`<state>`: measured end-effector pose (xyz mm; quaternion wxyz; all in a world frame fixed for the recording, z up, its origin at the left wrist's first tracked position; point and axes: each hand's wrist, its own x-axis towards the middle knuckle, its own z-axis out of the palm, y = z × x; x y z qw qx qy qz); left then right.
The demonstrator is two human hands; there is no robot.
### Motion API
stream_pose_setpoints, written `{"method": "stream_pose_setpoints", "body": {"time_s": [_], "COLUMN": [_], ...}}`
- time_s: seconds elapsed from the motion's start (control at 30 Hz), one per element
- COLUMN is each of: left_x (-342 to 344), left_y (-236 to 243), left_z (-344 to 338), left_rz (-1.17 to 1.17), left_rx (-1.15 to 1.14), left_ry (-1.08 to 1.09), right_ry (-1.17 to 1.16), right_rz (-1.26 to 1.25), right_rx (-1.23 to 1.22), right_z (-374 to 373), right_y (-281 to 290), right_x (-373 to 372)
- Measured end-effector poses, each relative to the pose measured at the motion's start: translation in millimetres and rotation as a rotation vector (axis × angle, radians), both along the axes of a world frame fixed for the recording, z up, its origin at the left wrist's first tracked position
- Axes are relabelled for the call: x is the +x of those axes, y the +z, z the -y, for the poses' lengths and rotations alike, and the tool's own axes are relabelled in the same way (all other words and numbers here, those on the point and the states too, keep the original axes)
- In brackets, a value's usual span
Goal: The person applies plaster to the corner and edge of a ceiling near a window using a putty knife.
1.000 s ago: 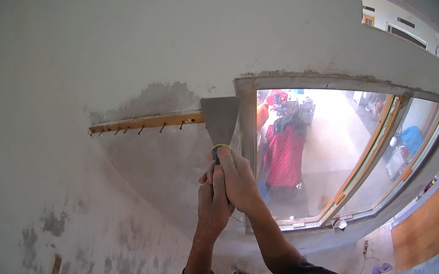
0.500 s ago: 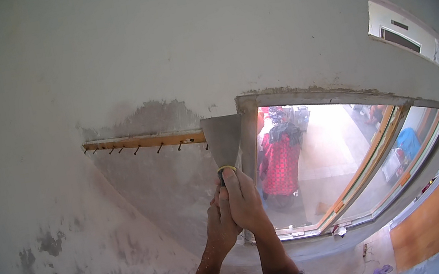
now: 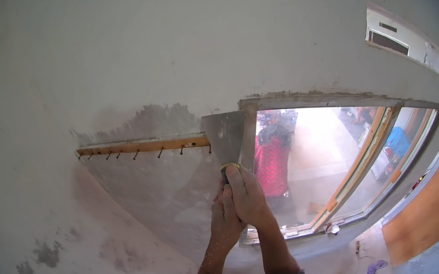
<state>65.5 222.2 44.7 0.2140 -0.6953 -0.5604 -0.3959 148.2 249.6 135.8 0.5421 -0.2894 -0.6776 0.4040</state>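
Note:
A wide putty knife [image 3: 227, 138] with a broad grey blade points up along the wall. Its blade lies over the right end of a wooden rail [image 3: 145, 146] that carries several pegs or nails, close to the left side of the window frame. My right hand [image 3: 249, 199] is closed around the handle, its thumb near the yellow collar under the blade. Just below and to the left, my left hand [image 3: 223, 215] is closed on the same handle, against the right hand. Most of the handle is hidden by my fingers.
A rough grey patch [image 3: 163, 117] marks the wall above the rail. To the right is a window frame [image 3: 342, 99] with wooden sashes; a red patterned cover [image 3: 272, 167] shows through the glass. A small wall opening [image 3: 404, 37] is at upper right, an orange panel [image 3: 437, 204] at lower right.
The whole view has shifted slightly. The blade's edge sits a little higher above the rail than before. Both hands keep their hold on the handle.

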Motion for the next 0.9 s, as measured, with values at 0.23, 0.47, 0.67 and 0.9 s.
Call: {"method": "stream_pose_setpoints", "body": {"time_s": [0.23,0.47,0.67,0.9], "left_x": [11,9,6,-9], "left_y": [31,13,24,79], "left_z": [12,22,24,29], "left_rz": [0.695,0.363,0.359,1.061], "left_rx": [-0.491,-0.045,-0.178,-0.675], "left_ry": [-0.225,-0.172,-0.250,-0.399], "right_ry": [0.248,0.104,0.183,0.170], "right_rz": [-0.189,-0.084,-0.148,-0.264], "right_rx": [-0.276,-0.263,-0.272,-0.275], "right_z": [-8,3,4,-2], "right_y": [-4,-10,-3,-11], "right_x": [5,0,6,-14]}}
